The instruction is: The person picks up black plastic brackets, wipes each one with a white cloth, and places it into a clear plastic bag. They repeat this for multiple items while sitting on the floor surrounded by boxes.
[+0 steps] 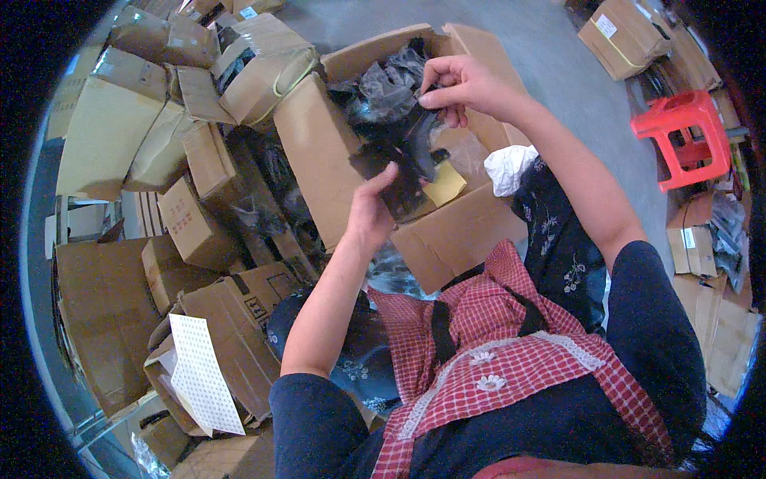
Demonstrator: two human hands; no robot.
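My left hand [372, 209] holds a dark, flat, blurred piece [395, 182] at the near side of an open cardboard box [315, 156]. The thumb lies over its edge, and the kind of thing is unclear. Above the box, my right hand [471, 86] is closed in a pinch, thumb against forefinger. What sits in that pinch is too small and dark to name. Crumpled clear plastic bags [383, 86] with dark contents fill the far part of the box. Beside the dark piece, a yellow paper slip [445, 184] lies near the box's front wall.
Stacked cardboard cartons [120, 120] crowd the left. A dotted white sheet [203, 375] rests against a carton at lower left. A white crumpled cloth or bag [509, 169] is by the box's right side. At right, a red plastic stool [685, 140] stands near more cartons [624, 38].
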